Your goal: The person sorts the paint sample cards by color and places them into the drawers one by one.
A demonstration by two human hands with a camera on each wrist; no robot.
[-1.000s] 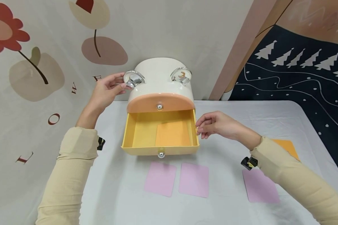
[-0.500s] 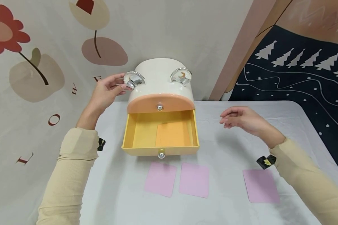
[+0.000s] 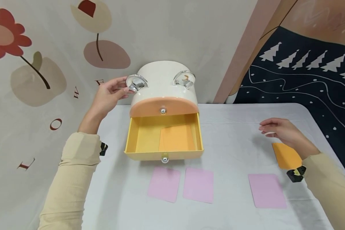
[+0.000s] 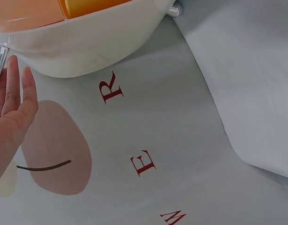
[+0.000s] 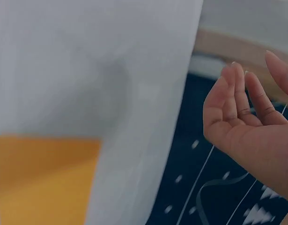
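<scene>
A white drawer box (image 3: 166, 72) stands against the wall, with a silver knob on each drawer front and two round silver ears. My left hand (image 3: 106, 97) pinches the left silver ear (image 3: 136, 83) at its outer edge; the left wrist view shows those fingers long and nearly straight. The yellow lower drawer (image 3: 146, 155) is pulled out, and an orange card (image 3: 176, 137) lies inside at its right. Over the table's right side, my right hand (image 3: 283, 131) hovers with relaxed fingers and holds nothing. A second orange card (image 3: 286, 156) lies below it, partly covered by the wrist.
Two pink cards, one on the left (image 3: 164, 184) and one beside it (image 3: 198, 185), lie before the drawer. Another pink card (image 3: 267, 191) lies further right. White cloth covers the table (image 3: 230, 153). A printed wall sheet (image 3: 161, 32) rises behind.
My right hand has left the drawer's right side and moved right through the air, over toward the loose orange card. The left hand stays at the ear; the drawer has not moved.
</scene>
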